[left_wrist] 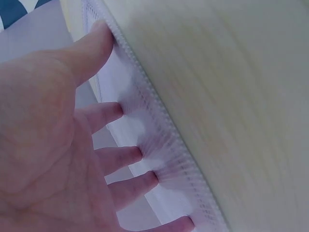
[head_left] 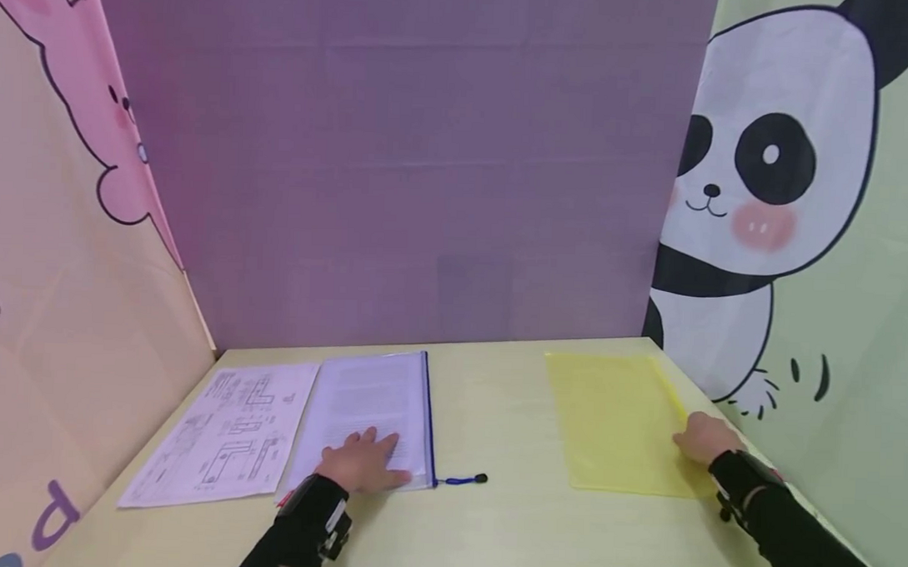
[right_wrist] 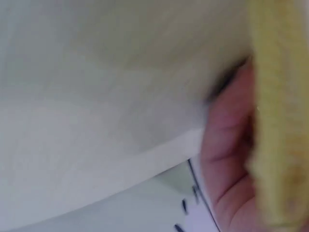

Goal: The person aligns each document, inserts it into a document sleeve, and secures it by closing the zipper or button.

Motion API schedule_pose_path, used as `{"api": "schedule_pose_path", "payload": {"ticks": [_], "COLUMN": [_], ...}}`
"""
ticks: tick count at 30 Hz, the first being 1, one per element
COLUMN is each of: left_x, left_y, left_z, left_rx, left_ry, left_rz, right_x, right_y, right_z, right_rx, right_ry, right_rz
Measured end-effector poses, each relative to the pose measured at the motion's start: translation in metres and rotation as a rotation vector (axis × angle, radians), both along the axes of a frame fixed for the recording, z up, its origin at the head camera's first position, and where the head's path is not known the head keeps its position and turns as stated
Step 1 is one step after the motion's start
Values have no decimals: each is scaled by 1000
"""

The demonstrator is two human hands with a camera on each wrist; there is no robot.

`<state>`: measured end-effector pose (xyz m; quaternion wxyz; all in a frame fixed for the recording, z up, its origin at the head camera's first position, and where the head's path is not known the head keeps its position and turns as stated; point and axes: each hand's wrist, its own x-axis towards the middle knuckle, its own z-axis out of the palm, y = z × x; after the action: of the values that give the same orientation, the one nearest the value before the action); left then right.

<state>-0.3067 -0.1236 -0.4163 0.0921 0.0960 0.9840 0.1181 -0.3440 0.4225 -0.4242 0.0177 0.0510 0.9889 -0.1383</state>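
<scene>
My left hand (head_left: 363, 461) rests with spread fingers on a clear zip document pouch (head_left: 375, 385) with a blue zip edge and a printed page inside. In the left wrist view, its fingertips press the pouch surface near the zip (left_wrist: 166, 123). A blue zip pull cord (head_left: 458, 480) with a dark end sticks out at the pouch's near right corner. Over on the right, my right hand (head_left: 707, 440) grips the right edge of a translucent yellow document pouch (head_left: 607, 422). The right wrist view shows curled fingers (right_wrist: 229, 145) beside the yellow edge (right_wrist: 280, 116); their tips are hidden.
A sheet with technical line drawings (head_left: 219, 434) lies left of the blue-edged pouch, close against it. The pale wooden table (head_left: 494, 418) has a purple wall (head_left: 428, 166) behind it. Walls with cartoon prints, including a panda (head_left: 778, 236), stand on both sides.
</scene>
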Motion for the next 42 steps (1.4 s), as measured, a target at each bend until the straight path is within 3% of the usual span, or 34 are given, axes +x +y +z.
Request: {"api": "schedule_pose_path", "payload": {"ticks": [6,15,28,35,42], "left_x": [0,-2,0,0,2], "left_y": [-1,-2,-3,-2,3], "left_z": [1,2,1,3,4], "left_rx": [9,20,47,79,87], "left_ry": [-6,-27,-22,-55,6], "left_rz": [1,11,14,23,-12], "right_x": [-4,-7,-9,-7,-1], "right_y": [-23,-83,-147,-175,-194], "right_z": [0,11,-2,-8,-8], "right_rx": [-62,-223,-559,-632,-669], "right_ry": [46,110,92,32,46], "right_rz": [26,89,-7,-59,-57]}}
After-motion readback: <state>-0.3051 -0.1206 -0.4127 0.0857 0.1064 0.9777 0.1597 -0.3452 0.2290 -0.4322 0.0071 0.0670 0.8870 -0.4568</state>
